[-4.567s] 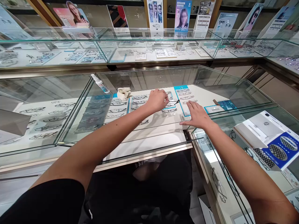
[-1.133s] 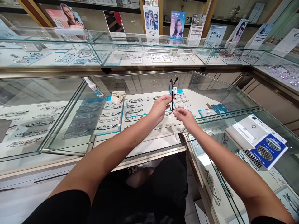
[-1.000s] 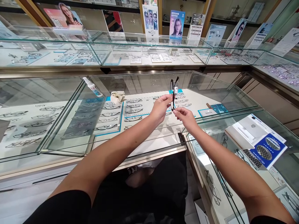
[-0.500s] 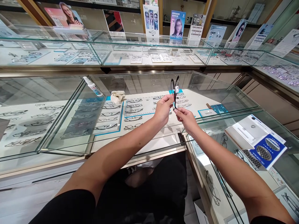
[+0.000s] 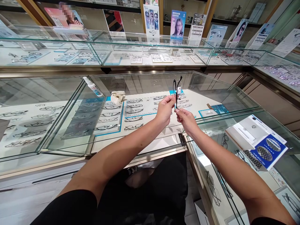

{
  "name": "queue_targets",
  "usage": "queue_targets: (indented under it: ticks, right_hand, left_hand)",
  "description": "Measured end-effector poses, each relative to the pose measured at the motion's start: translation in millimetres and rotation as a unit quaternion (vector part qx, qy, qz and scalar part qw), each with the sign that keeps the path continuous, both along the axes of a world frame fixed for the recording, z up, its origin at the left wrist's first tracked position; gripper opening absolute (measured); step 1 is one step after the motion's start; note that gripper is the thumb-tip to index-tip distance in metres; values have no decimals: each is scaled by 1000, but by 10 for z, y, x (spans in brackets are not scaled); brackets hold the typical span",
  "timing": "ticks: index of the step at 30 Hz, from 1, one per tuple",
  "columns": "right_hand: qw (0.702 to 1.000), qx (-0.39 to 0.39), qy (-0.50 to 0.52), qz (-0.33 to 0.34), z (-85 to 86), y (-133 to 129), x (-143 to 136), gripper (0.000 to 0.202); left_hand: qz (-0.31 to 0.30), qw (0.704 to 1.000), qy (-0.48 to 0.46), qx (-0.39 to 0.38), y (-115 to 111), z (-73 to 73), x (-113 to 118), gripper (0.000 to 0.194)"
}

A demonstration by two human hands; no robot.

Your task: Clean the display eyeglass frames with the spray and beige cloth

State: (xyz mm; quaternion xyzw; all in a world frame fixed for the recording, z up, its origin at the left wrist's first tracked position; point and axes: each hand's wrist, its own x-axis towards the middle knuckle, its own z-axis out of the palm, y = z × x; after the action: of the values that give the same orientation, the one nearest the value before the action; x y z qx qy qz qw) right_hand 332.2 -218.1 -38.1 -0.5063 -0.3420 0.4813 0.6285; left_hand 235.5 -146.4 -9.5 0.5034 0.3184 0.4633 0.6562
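Glasses (image 5: 176, 89) with black frame are between your two hands, raised above the counter (image 5: 164, 154), to the right of the cloth (image 5: 117, 97). They are turned on edge, with one end up. Your left hand (image 5: 166, 107) pinches them around the middle, and your right hand (image 5: 186, 118) pinches the lower end. Which part lies under each fingertip, I cannot tell. White label (image 5: 179, 89) shows at the upper half.

I judge that the glasses are very light, so you need only a gentle pinch. The frame looks thin and rather stiff; the hinges are probably the weak place, so please do not twist there. Lenses are likely slippery and easy to mark: better you hold the rim, the bridge or the arms.

Bottle (image 5: 93, 87) is just left of the cloth, other glasses (image 5: 133, 127) lie on its near side, and the box (image 5: 257, 140) is well to its right.
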Motion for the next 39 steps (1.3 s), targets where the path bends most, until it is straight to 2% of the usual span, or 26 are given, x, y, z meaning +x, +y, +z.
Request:
queue_targets:
  ticks: [3, 5, 7, 10, 12, 15, 16, 18, 20, 21, 23, 26, 28, 35, 37, 39]
  right_hand:
    - [1000, -18, 20, -14, 13, 8, 0, 44]
    - [999, -42, 27, -18, 23, 11, 10, 49]
    - [998, -61, 5, 17, 22, 6, 17, 51]
    - [990, -64, -69, 109, -9, -24, -8, 55]
    - [980, -41, -129, 143, -36, -58, -48, 56]
    - [961, 20, -240, 135, -52, -119, -92, 51]
    - [948, 39, -294, 118, -48, -137, -94, 47]
    - [900, 70, -422, 82, -35, -161, -75, 37]
    - [843, 93, -528, 53, -27, -159, -35, 24]
    - [823, 102, -557, 36, -29, -149, -10, 16]
    - [809, 117, -576, -15, -45, -111, 52, 6]
    - [810, 125, -564, -97, -94, -34, 169, 21]
    - [813, 122, -555, -123, -130, 16, 257, 23]
    - [827, 79, -535, -154, -203, 105, 480, 15]
    - [835, 65, -523, -161, -212, 113, 510, 12]
    - [848, 51, -503, -160, -219, 117, 527, 9]
  left_hand:
    - [5, 999, 1, 34, 54, 9, 3, 15]
    - [17, 995, 28, 94, 165, 56, -6, 16]
    - [32, 977, 101, 183, 333, 134, -20, 18]
    - [41, 912, 259, 314, 624, 245, -26, 14]
    - [29, 864, 350, 360, 796, 264, -6, 12]
    - [11, 802, 453, 388, 976, 185, 54, 9]
    - [5, 785, 478, 394, 1015, 139, 76, 9]
    - [-4, 760, 511, 402, 1065, 40, 115, 10]
    - [-10, 748, 525, 407, 1087, -44, 143, 10]
    - [-14, 745, 528, 407, 1092, -76, 153, 10]
    - [-21, 744, 530, 406, 1093, -119, 166, 10]
    - [-27, 744, 529, 407, 1085, -145, 177, 11]
    - [-27, 742, 530, 409, 1074, -154, 179, 12]
    - [-39, 725, 549, 414, 1015, -197, 180, 16]
    - [-52, 713, 568, 407, 987, -183, 175, 17]
    - [-40, 701, 582, 411, 926, -141, 151, 20]
